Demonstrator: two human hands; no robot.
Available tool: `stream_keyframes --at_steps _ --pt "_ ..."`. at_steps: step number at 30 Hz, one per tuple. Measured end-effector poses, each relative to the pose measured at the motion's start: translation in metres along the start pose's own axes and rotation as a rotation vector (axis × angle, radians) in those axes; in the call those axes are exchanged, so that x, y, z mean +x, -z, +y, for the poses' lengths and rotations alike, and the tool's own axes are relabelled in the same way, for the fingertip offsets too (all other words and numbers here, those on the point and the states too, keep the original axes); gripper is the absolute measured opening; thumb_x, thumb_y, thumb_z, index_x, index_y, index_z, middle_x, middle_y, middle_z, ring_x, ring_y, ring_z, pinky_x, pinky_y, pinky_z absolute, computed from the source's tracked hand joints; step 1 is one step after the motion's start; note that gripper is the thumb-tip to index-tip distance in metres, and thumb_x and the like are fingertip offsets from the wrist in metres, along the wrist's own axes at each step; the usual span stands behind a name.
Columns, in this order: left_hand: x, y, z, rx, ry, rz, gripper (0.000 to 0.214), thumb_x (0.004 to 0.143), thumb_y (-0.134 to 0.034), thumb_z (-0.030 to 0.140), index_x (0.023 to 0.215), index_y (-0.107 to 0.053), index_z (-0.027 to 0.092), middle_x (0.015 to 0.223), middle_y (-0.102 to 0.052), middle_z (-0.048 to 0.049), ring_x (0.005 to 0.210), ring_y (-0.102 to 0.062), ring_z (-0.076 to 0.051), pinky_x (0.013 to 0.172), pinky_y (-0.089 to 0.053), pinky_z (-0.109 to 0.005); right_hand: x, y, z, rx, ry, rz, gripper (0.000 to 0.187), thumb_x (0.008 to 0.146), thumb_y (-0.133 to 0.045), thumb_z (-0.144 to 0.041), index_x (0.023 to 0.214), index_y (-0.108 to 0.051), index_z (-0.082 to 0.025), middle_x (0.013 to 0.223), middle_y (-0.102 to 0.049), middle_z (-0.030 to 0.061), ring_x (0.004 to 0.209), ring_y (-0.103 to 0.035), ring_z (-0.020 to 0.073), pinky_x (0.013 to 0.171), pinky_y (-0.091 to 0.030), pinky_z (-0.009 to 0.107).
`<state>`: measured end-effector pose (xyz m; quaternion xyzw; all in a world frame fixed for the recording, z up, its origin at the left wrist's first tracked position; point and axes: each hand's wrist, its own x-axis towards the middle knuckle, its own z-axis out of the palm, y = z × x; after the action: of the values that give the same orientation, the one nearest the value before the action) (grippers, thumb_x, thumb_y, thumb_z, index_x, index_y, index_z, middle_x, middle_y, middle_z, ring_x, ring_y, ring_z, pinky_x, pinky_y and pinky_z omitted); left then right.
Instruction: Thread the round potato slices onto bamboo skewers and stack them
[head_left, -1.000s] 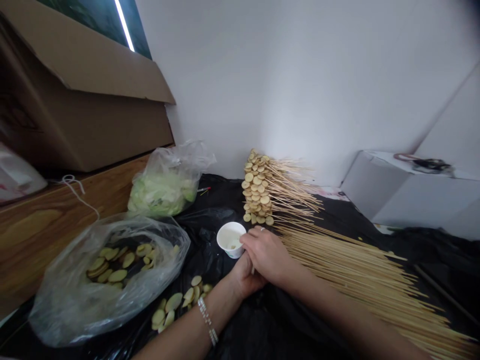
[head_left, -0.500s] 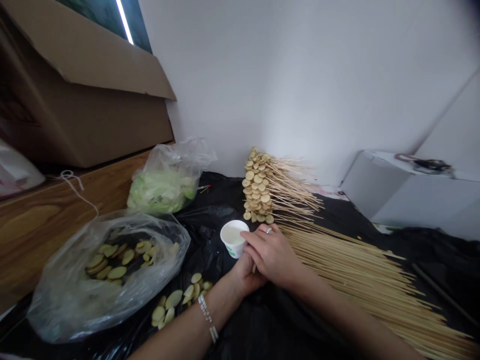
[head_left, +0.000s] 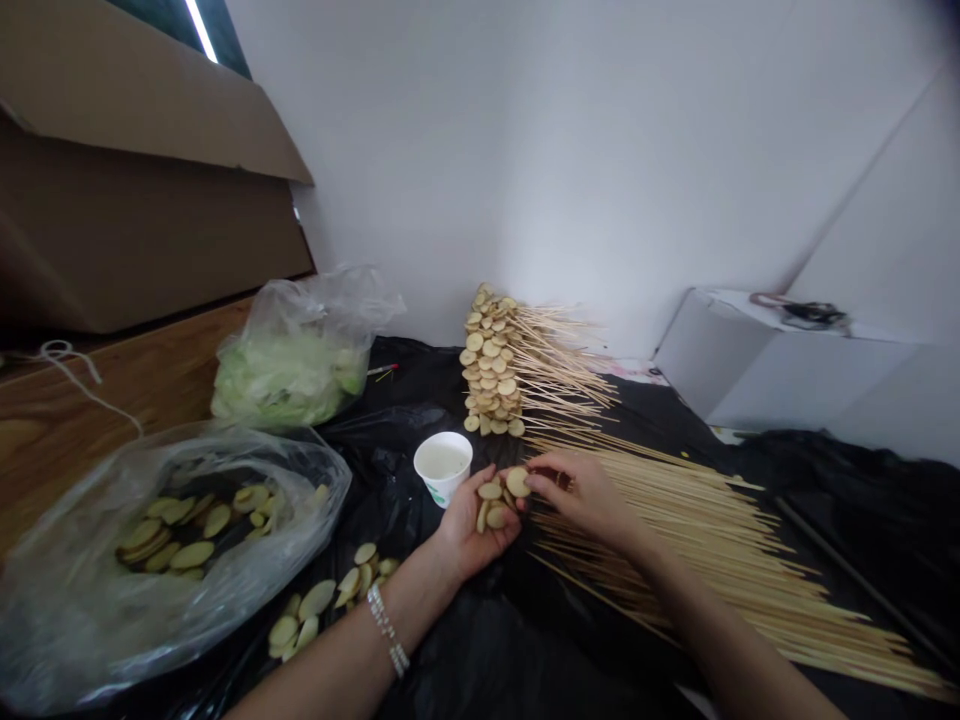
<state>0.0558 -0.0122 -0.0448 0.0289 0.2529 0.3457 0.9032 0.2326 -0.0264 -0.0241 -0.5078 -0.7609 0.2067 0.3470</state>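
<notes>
Cupped palm up, my left hand (head_left: 466,528) holds several potato slices (head_left: 495,515). My right hand (head_left: 589,492) pinches one round potato slice (head_left: 517,482) by its edge, just above the left palm. A white paper cup (head_left: 443,470) with pale liquid stands just beyond my left hand. Long bare wooden skewers (head_left: 720,540) lie spread under and beside my right forearm. Farther back, skewers threaded with potato slices (head_left: 491,365) are stacked, sliced ends to the left. Loose slices (head_left: 316,600) lie by my left wrist.
An open clear plastic bag (head_left: 315,500) with potato slices lies at the left. Behind it stands a tied-looking bag of pale green vegetable pieces (head_left: 289,375). A cardboard box (head_left: 150,220) is at the back left, a white box (head_left: 750,350) at the right. Black plastic sheeting (head_left: 525,640) covers the surface.
My hands, earlier together by the cup with the right over the left, have come apart. Slices now show in my left palm, and one is between my right fingers. The view has shifted slightly right.
</notes>
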Motion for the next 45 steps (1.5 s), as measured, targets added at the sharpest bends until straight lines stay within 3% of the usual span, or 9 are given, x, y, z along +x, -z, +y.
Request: stream_keyframes --at_steps 9,15,19,26,31,36,40,45 --pt "0.001 -0.003 -0.002 0.075 0.021 0.014 0.017 0.089 -0.042 0.017 0.091 -0.057 0.01 0.068 -0.06 -0.0073 0.053 -0.056 -0.012 0.038 -0.04 -0.013 -0.001 -0.004 -0.007 0.268 -0.06 0.017 0.015 0.078 -0.062 -0.024 0.091 -0.068 -0.019 0.083 -0.071 0.0017 0.074 -0.063 0.0137 0.066 -0.048 0.025" --pt "0.001 -0.004 -0.003 0.121 0.025 -0.029 0.022 0.091 -0.047 0.03 0.087 -0.058 0.01 0.071 -0.058 -0.0065 0.051 -0.052 -0.007 0.034 -0.032 -0.008 0.001 0.006 -0.005 0.41 -0.159 0.057 0.017 0.075 -0.063 -0.03 0.086 -0.066 -0.017 0.082 -0.069 0.0032 0.072 -0.062 0.0142 0.067 -0.049 0.027" --pt "0.002 -0.001 -0.005 0.225 -0.01 0.001 0.017 0.088 -0.055 0.027 0.087 -0.058 0.01 0.07 -0.056 -0.0042 0.052 -0.053 -0.007 0.034 -0.031 -0.008 0.001 0.005 -0.003 0.425 -0.185 -0.012 0.017 0.075 -0.062 -0.03 0.085 -0.065 -0.017 0.077 -0.067 0.0016 0.065 -0.059 0.0126 0.061 -0.048 0.025" --pt "0.001 0.001 -0.008 0.356 -0.075 0.014 0.006 0.082 -0.058 0.009 0.087 -0.057 0.012 0.075 -0.057 -0.0031 0.053 -0.056 -0.006 0.037 -0.035 -0.008 0.0 0.004 -0.002 0.354 -0.18 -0.033 0.017 0.076 -0.061 -0.029 0.086 -0.067 -0.018 0.077 -0.067 0.0013 0.063 -0.057 0.012 0.059 -0.046 0.024" --pt "0.001 -0.002 -0.001 0.127 0.044 0.004 0.012 0.09 -0.048 0.017 0.089 -0.057 0.009 0.07 -0.055 -0.0042 0.052 -0.055 -0.006 0.038 -0.04 -0.009 0.0 0.024 0.006 0.266 -0.148 -0.073 0.018 0.078 -0.06 -0.031 0.087 -0.069 -0.018 0.08 -0.068 0.0016 0.069 -0.058 0.0128 0.063 -0.045 0.025" --pt "-0.002 -0.005 0.0 0.062 0.066 0.058 0.016 0.09 -0.048 0.019 0.093 -0.057 0.006 0.076 -0.061 -0.0096 0.063 -0.063 -0.012 0.049 -0.053 -0.017 -0.002 0.05 0.023 0.08 -0.138 -0.256 0.015 0.078 -0.059 -0.027 0.084 -0.069 -0.018 0.068 -0.063 -0.0016 0.062 -0.054 0.0113 0.058 -0.041 0.023" --pt "-0.003 -0.006 0.0 0.057 0.097 0.058 0.017 0.091 -0.048 0.021 0.095 -0.057 0.007 0.075 -0.061 -0.0089 0.061 -0.063 -0.012 0.045 -0.052 -0.016 -0.003 0.063 0.034 -0.104 -0.191 -0.226 0.013 0.075 -0.058 -0.024 0.076 -0.068 -0.018 0.063 -0.062 -0.0012 0.058 -0.052 0.0112 0.054 -0.037 0.023" --pt "-0.001 -0.005 0.001 0.046 0.105 0.058 0.016 0.091 -0.046 0.02 0.097 -0.056 0.009 0.075 -0.061 -0.0076 0.058 -0.061 -0.011 0.04 -0.049 -0.014 -0.005 0.064 0.038 -0.124 -0.233 -0.359 0.009 0.07 -0.058 -0.02 0.072 -0.067 -0.017 0.063 -0.063 -0.0004 0.058 -0.054 0.0118 0.054 -0.038 0.023"
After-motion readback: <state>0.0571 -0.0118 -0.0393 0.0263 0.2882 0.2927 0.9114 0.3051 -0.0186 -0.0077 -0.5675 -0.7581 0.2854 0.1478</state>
